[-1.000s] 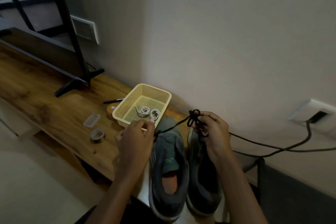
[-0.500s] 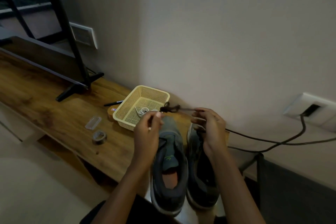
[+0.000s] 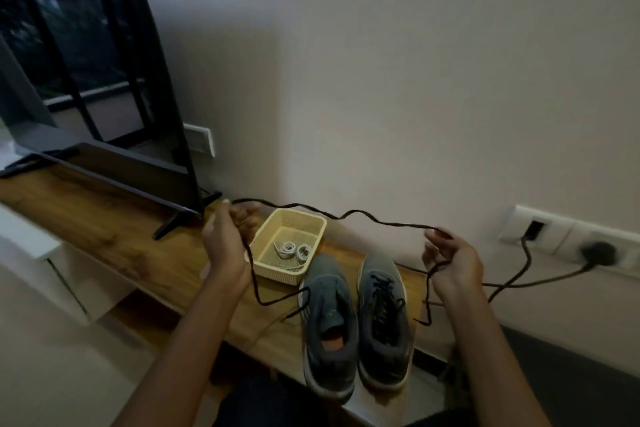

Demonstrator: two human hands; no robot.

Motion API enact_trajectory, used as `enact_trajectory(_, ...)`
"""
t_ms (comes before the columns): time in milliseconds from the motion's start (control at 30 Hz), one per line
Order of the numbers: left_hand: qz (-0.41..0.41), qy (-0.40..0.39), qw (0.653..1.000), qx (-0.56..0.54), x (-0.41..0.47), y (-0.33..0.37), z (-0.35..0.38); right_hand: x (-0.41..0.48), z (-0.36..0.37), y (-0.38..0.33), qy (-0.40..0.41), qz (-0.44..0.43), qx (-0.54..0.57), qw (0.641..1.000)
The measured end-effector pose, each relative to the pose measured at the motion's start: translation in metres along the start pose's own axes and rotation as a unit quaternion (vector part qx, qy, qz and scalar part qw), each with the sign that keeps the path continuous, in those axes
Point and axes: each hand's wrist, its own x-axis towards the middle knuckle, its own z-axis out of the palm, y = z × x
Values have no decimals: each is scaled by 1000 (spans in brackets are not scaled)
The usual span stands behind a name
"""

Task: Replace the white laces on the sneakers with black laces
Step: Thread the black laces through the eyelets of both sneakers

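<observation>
A long black cord lace [image 3: 405, 225] is held stretched between the two hands, with an end hanging below each. It is gripped in the curled fingers of the left hand [image 3: 225, 246] and the right hand [image 3: 453, 263]. Between the hands, a yellow plastic mesh basket [image 3: 277, 272] holding coiled white laces [image 3: 292, 250] is seen on the wooden tabletop [image 3: 104, 236]. Just nearer than the basket, a pair of grey fabric sneakers [image 3: 329, 291] is set side by side, the one nearer the right hand laced in black.

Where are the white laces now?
In the head view, the white laces lie coiled inside the yellow basket, left of centre, beyond the toe of the unlaced sneaker.
</observation>
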Motion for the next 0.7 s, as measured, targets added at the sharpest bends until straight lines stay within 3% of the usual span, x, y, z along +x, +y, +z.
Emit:
enact_trajectory(100, 43, -153, 983, 96, -20, 21, 21, -31, 17, -7, -124, -22, -140, 982)
enact_trajectory(167, 63, -240, 954, 165, -31, 37, 37, -48, 26, -9, -120, -119, -332, 928)
enact_trajectory(233, 77, -319, 914, 236, -39, 53, 51, -67, 35, -18, -133, -209, -432, 867)
enact_trajectory(400, 129, -423, 829, 342, -64, 81, 73, -119, 71, -62, -342, -207, -366, 840)
enact_trajectory(500, 149, -434, 826, 328, -71, 93, 82, -137, 90, -82, -393, -194, -379, 815)
enact_trajectory(700, 85, -414, 862, 278, -55, 107, 86, -144, 100, -121, -357, -172, -441, 805)
